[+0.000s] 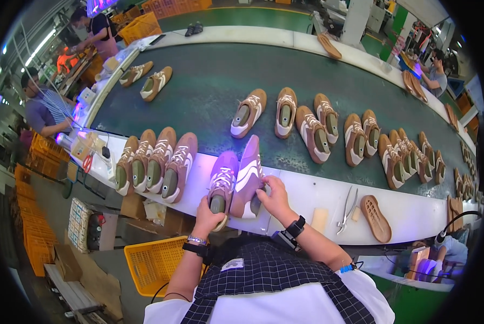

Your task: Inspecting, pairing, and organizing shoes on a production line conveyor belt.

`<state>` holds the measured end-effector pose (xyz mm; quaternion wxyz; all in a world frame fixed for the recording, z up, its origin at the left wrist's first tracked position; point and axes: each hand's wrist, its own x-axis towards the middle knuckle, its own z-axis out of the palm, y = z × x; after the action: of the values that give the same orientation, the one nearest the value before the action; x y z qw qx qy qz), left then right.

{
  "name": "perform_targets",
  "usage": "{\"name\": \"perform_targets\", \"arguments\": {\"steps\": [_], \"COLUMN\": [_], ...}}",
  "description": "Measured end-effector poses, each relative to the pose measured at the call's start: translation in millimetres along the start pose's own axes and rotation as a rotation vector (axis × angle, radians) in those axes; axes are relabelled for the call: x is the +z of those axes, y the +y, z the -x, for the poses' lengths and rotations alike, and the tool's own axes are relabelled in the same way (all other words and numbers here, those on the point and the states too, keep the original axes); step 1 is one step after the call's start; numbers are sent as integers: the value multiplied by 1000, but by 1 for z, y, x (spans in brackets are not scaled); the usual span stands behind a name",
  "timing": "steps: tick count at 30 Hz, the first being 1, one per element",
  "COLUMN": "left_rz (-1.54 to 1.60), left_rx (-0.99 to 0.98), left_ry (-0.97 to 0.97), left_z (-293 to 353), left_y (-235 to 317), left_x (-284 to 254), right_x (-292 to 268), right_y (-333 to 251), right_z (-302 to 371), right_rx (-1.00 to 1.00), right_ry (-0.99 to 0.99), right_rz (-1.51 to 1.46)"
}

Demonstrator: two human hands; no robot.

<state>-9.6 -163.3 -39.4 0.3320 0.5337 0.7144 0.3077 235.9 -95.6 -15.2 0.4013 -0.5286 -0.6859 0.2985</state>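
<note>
My left hand [208,218] is closed around the heel of a tan sneaker [222,175] with white laces and an olive shoe tree inside. My right hand [275,198] grips the ankle opening of a second sneaker [247,183], turned on its side so the white side stripes show. The two shoes are side by side, toes pointing away from me, over the white table edge [203,173]. Purple light falls on both. Just left, several similar sneakers [179,167] stand in a row, toes away.
More sneakers [312,134] stand on the dark green conveyor belt [199,102]. On the white ledge to my right lie a cream block [319,220], metal pincers [348,210] and a brown outsole [376,218]. Red-handled scissors [87,162] lie left; a yellow crate [158,262] sits below. Other people work around.
</note>
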Motion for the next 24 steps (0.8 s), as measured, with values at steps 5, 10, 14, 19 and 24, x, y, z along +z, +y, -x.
{"name": "perform_targets", "arguments": {"steps": [5,10,14,19,24], "left_rz": [59,74,17,1,-58], "left_rx": [-4,21,48,22,78], "left_ry": [-43,-47,-89,-103,-122], "left_z": [-1,-8,-27,-48,-55], "left_y": [10,10,6,3,2], "left_x": [-8,-18,-30,-39,-39], "right_x": [19,45,68,88,92], "right_y": [-11,-29,-34,-29,-23], "right_z": [-20,-57,-78,-86,-89], "right_rx": [-38,-187,-188,-236,-262], "right_ry": [85,107,-1,-60,-43], "right_rz": [-2,196,450,557,586]}}
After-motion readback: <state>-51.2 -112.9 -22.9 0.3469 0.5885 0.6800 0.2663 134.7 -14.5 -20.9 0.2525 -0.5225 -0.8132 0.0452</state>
